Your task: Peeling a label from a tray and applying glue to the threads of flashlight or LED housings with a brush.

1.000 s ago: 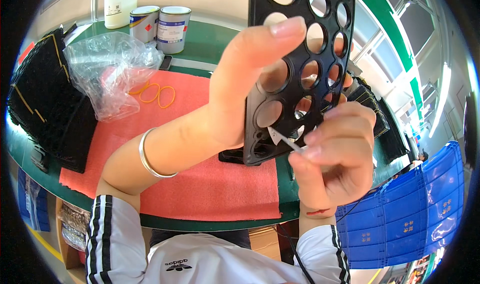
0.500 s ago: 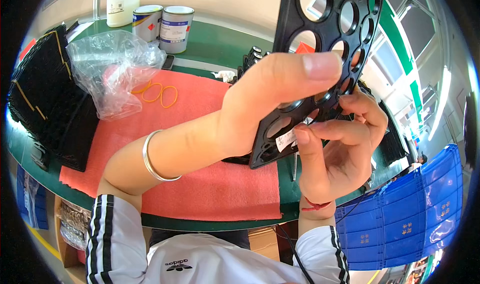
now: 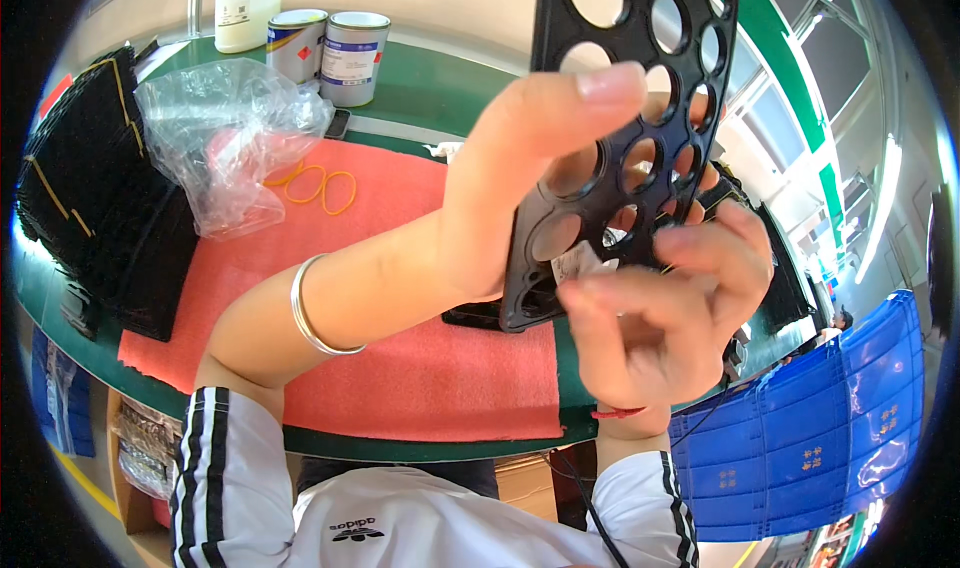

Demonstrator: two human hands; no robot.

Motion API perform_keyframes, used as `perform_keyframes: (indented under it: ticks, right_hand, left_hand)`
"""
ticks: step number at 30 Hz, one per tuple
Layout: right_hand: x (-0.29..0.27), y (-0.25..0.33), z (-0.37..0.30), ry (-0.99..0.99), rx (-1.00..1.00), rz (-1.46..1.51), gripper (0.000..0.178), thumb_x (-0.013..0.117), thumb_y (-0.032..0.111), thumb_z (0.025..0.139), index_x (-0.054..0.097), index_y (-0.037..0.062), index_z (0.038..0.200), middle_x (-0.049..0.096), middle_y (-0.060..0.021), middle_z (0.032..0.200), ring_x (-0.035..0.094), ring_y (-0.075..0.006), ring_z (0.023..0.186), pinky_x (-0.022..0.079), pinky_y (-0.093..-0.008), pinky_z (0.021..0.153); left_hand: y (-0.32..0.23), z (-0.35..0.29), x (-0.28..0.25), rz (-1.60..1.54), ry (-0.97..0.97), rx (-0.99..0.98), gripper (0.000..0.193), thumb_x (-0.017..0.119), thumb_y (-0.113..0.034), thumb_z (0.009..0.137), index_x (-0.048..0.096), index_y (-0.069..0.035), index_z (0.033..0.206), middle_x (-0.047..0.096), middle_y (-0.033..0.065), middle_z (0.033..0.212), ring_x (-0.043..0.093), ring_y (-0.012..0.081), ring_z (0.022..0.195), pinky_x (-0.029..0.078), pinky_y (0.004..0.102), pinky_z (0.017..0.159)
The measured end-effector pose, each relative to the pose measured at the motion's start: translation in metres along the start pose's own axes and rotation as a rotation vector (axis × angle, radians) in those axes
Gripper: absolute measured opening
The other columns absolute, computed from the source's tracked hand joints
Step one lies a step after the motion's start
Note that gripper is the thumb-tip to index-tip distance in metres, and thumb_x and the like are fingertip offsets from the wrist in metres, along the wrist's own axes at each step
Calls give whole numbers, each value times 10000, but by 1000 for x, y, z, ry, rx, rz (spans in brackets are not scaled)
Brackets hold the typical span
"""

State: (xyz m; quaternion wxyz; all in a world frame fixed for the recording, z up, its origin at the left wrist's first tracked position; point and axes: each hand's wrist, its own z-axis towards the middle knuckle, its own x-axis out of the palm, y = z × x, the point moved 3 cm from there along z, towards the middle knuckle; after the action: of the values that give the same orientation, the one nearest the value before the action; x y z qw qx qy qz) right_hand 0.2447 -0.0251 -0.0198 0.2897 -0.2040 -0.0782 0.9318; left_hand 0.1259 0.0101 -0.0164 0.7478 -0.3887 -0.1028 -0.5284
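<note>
A black plate with rows of round holes (image 3: 632, 44) is held up at a slant in front of me. My left hand (image 3: 490, 158) is closed round its left edge, thumb across the front face and fingers behind, partly seen through the holes. Near the plate's lower end is a small white label (image 3: 575, 261), creased and partly lifted. My right hand (image 3: 665, 323), slightly blurred, pinches thumb and forefinger at the label's lower edge; the other fingers curl by the plate's right side. Behind the plate's lower corner, another black piece (image 3: 470, 315) lies on the mat, mostly hidden.
A red foam mat (image 3: 400, 388) covers much of the green table. At left stand stacked black plates (image 3: 85, 168), beside a clear plastic bag (image 3: 230, 128) and yellow rubber bands (image 3: 338, 193). Two cans (image 3: 352, 63) and a white bottle (image 3: 245, 13) stand behind. Blue bins (image 3: 800, 438) are at right.
The plate and my left hand have shifted slightly left and up. My right hand has moved left and down with the pinch, and the label stands more lifted and creased.
</note>
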Motion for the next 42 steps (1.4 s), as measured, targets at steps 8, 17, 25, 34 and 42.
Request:
perform_keyframes:
  ticks: [8,17,25,34,42]
  right_hand:
    - [-5,7,-4,-103,-132,70,212,771,273,593,602,262,719,460,39,857,433,-219,951,333,-399,908]
    - [-8,10,-2,-21,-3,90,262,718,102,648,500,184,769,554,30,694,449,-198,835,325,-389,888]
    - [1,-3,4,-18,37,141,266,721,-3,624,533,137,751,586,-10,705,458,-192,800,348,-339,824]
    - [-7,0,6,76,45,291,282,737,85,639,502,204,739,560,61,692,435,-175,780,297,-391,923]
    - [-3,-14,6,20,168,157,220,726,85,665,536,75,777,487,-43,824,454,-189,870,321,-348,903]
  left_hand:
    - [4,6,-1,-122,-25,-119,549,431,-545,762,536,-56,989,575,86,856,549,171,766,430,265,666]
    - [9,0,-2,-101,-43,-185,530,425,-540,778,538,-71,996,569,52,876,538,151,797,417,256,683]
    - [10,3,-2,86,-59,-96,506,466,-533,760,542,-76,963,554,32,868,510,104,769,395,247,651]
    - [17,3,3,-250,12,-140,535,479,-542,737,531,-66,977,544,45,853,500,143,775,405,272,697]
    - [9,4,-3,37,-69,-81,467,494,-508,756,525,-95,973,530,40,835,503,121,754,386,237,641]
